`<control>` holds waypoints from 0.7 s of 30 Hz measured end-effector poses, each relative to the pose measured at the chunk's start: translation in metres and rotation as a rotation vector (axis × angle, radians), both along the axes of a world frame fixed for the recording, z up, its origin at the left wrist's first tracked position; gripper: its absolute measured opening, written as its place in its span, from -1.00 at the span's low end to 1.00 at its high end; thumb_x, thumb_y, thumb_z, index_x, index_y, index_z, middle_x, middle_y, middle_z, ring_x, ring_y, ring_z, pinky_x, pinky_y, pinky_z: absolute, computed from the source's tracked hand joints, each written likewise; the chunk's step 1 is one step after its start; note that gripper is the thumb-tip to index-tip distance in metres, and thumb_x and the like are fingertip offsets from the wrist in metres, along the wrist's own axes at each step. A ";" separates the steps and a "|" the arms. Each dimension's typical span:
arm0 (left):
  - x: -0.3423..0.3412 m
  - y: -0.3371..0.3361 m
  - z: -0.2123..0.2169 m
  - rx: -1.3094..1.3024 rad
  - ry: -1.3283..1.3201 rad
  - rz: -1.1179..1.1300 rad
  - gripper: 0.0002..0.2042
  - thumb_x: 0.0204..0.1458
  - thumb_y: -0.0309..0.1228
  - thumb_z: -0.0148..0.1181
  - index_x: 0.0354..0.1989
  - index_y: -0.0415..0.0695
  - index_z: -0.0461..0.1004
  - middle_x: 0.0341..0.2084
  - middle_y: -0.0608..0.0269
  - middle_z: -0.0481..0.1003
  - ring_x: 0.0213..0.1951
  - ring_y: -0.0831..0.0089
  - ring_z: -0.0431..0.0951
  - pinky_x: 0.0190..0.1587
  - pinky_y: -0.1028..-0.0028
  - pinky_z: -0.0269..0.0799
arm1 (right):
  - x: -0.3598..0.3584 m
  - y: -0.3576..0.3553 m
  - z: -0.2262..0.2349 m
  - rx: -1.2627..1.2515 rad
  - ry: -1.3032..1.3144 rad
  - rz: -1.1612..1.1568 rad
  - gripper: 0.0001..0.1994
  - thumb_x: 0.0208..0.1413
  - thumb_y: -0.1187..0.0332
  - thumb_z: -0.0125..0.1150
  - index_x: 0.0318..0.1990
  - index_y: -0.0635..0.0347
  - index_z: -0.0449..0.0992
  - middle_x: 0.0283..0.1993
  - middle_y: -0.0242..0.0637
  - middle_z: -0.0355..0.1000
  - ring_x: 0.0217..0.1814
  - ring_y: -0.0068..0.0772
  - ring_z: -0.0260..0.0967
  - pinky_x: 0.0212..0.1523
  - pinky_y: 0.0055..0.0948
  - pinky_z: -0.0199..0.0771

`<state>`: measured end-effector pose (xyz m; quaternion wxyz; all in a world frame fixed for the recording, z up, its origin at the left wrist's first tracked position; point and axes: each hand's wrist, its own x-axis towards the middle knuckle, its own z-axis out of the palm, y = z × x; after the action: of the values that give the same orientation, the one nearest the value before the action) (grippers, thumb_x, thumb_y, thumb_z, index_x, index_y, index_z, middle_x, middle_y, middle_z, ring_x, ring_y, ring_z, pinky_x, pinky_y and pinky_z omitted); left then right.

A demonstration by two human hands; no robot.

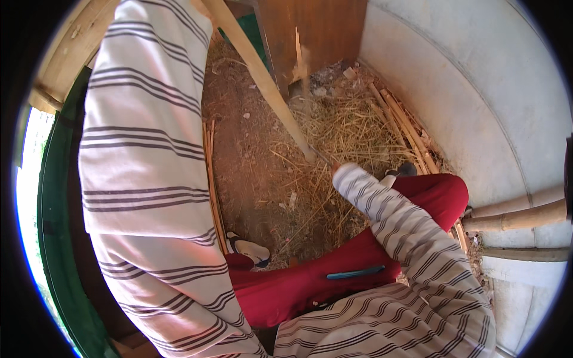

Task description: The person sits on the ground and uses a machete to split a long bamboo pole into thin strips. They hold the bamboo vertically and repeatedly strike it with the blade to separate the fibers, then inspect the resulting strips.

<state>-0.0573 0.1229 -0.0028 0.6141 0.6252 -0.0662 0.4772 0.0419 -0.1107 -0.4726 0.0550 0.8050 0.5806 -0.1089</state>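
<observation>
A long pale bamboo strip (265,80) slants down from the top edge to the middle of the view. At its upper end is my left hand (202,7), the arm raised in a striped sleeve; only a bit of the hand shows and its fingers are cut off. My right hand (336,167) is closed, mostly covered by its sleeve, around what looks like a knife (323,157) with a thin dark blade. The blade meets the strip's lower end. A slim blue thing (356,272) lies on my red-clad lap.
Straw-like shavings (352,125) litter the earth floor (233,155). Split bamboo lengths (403,125) lie by the pale curved wall (453,77), and thin strips (212,179) lie at left. A brown board (316,36) stands at the back. Bamboo poles (519,216) jut in at right.
</observation>
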 end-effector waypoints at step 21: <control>0.033 -0.022 -0.013 -0.066 -0.083 0.307 -0.63 0.28 -0.05 -0.12 -0.60 0.15 0.17 -0.82 0.58 0.03 -0.83 0.63 -0.03 -0.81 0.51 -0.24 | 0.027 0.026 0.014 -0.440 0.143 -0.210 -0.45 0.40 -0.01 -0.38 0.02 0.19 0.51 -0.15 -0.06 0.57 -0.01 0.00 0.52 -0.06 -0.03 0.55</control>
<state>-0.0240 0.1010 -0.0157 0.5509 0.5871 0.0204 0.5927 0.0688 -0.0843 -0.4586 0.1762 0.8199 0.4583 -0.2943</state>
